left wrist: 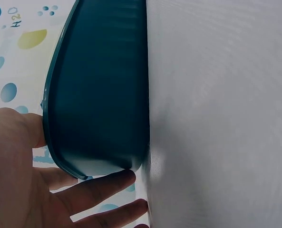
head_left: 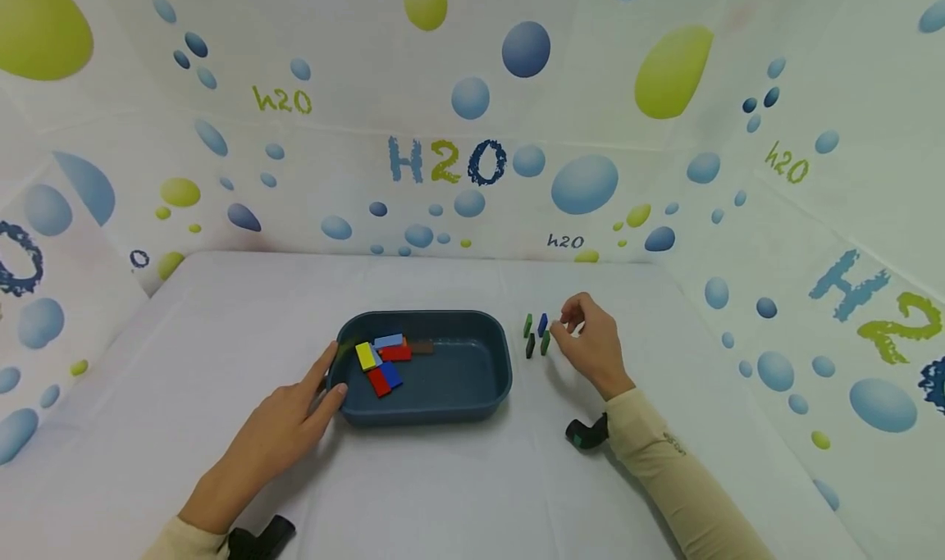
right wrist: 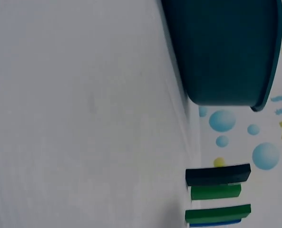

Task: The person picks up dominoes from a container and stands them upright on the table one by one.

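A white tablecloth lies flat with faint creases, and a pale sheet, printed with blue and lime-green bubbles and H2O lettering in mixed sizes, hangs behind and along both sides.

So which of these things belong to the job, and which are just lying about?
Seem part of the job:
dark blue tray, touched by the left hand
coloured blocks inside it
four standing blocks, near the right hand

Apparently just surroundings:
white cloth
patterned backdrop
black wrist devices, not being handled
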Available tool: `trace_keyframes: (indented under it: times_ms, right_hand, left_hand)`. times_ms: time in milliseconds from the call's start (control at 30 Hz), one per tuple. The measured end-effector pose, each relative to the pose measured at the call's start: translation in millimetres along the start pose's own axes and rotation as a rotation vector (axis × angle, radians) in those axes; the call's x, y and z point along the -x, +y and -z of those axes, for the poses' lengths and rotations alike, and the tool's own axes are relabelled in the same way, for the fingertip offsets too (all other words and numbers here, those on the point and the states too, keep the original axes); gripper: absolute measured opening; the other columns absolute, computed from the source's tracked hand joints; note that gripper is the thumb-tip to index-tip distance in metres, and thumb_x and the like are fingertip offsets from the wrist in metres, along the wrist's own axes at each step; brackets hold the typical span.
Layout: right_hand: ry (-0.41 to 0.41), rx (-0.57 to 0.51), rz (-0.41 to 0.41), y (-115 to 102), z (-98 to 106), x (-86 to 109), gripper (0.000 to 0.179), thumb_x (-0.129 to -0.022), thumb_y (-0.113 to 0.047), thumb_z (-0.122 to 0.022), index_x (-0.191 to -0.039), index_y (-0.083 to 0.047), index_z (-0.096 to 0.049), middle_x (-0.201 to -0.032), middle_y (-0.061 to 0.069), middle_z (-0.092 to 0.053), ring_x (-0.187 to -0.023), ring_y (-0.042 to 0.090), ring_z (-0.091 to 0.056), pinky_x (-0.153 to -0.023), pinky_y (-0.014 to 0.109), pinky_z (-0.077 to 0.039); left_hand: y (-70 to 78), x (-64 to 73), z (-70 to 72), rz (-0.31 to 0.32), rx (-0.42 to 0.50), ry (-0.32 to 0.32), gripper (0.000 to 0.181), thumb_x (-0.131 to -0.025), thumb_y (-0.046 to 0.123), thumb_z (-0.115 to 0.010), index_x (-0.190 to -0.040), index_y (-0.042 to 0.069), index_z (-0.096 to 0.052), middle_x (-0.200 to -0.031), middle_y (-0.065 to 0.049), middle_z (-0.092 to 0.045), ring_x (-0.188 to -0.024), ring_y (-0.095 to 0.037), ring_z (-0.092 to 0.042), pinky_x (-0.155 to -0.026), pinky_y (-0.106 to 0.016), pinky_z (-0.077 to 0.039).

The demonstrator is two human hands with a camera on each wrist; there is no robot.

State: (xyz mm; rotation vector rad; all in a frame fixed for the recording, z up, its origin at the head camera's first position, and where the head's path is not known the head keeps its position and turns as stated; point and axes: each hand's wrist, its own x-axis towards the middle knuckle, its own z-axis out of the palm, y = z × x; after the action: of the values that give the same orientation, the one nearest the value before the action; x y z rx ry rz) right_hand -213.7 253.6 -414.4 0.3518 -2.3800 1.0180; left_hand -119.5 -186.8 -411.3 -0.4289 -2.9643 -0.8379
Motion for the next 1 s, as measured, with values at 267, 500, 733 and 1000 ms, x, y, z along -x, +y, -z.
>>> trace_keyframes:
  times_ms: [267, 500, 733, 1000]
  right_hand:
    - [-0.014, -0.028, 0.094, -21, -12, -1.0, 0.015, -0.086, -0.005, -0.072, -0.098, -0.005, -0.062, -0.085, 0.002, -0.062, -0.075, 0.017, -0.059, -0.067, 0.038, -0.048]
    - [-0.03, -0.044, 0.198, -41, -25, -2.1, 0.016, -0.085, -0.005, -0.07, -0.099, -0.004, -0.063, -0.084, 0.005, -0.063, -0.071, 0.023, -0.061, -0.063, 0.035, -0.049]
    - [-0.061, -0.037, 0.279, -58, -39, -6.1, 0.018, -0.087, -0.006, -0.071, -0.103, -0.006, -0.064, -0.088, 0.002, -0.063, -0.074, 0.016, -0.058, -0.062, 0.034, -0.05]
    - [-0.217, -0.042, 0.307, -82, -57, -10.1, 0.024, -0.09, -0.007, -0.074, -0.111, 0.001, -0.066, -0.098, 0.006, -0.066, -0.083, 0.018, -0.062, -0.072, 0.036, -0.054]
  left_hand:
    - [0.6, -0.6, 1.0, -0.006, 0.01, 0.001, 0.071, -0.11, 0.04, -0.052, -0.165, 0.005, -0.024, -0.131, -0.035, -0.061, -0.11, -0.048, -0.066, -0.088, -0.065, -0.052]
    - [1.2, -0.5, 0.1, -0.004, 0.002, 0.011, 0.07, -0.11, 0.04, -0.052, -0.165, 0.006, -0.025, -0.13, -0.034, -0.062, -0.11, -0.048, -0.066, -0.087, -0.065, -0.053]
    - [2.5, 0.4, 0.5, 0.0, 0.006, 0.011, 0.07, -0.11, 0.039, -0.053, -0.165, 0.005, -0.026, -0.129, -0.034, -0.063, -0.109, -0.047, -0.067, -0.087, -0.064, -0.053]
    - [1.6, 0.2, 1.0, -0.012, 0.016, 0.013, 0.07, -0.11, 0.038, -0.053, -0.165, 0.006, -0.025, -0.129, -0.034, -0.063, -0.111, -0.048, -0.066, -0.089, -0.065, -0.052]
